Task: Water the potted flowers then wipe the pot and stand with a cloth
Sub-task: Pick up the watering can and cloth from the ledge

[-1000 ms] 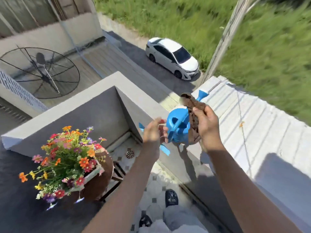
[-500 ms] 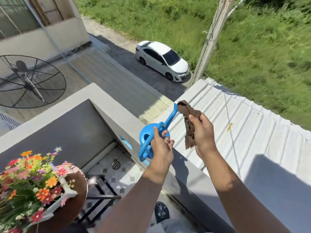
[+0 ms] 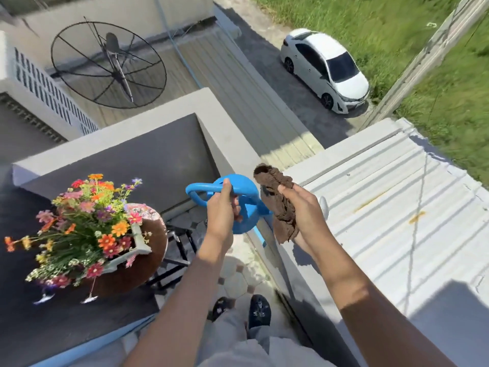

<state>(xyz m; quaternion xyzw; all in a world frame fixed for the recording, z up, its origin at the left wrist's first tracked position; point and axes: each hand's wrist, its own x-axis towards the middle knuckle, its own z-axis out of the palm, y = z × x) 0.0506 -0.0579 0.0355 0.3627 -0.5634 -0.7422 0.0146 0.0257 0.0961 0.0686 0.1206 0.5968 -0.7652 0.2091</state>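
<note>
One sunlit grey balcony ledge (image 3: 232, 144)

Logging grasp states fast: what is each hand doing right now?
Left hand: closed on the blue watering can handle.
Right hand: closed on the brown cloth.

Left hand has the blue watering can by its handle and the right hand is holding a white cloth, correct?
Not quite: the cloth in the right hand is brown, not white, as the head view shows. The rest holds: the left hand grips the blue watering can by its handle.
</note>
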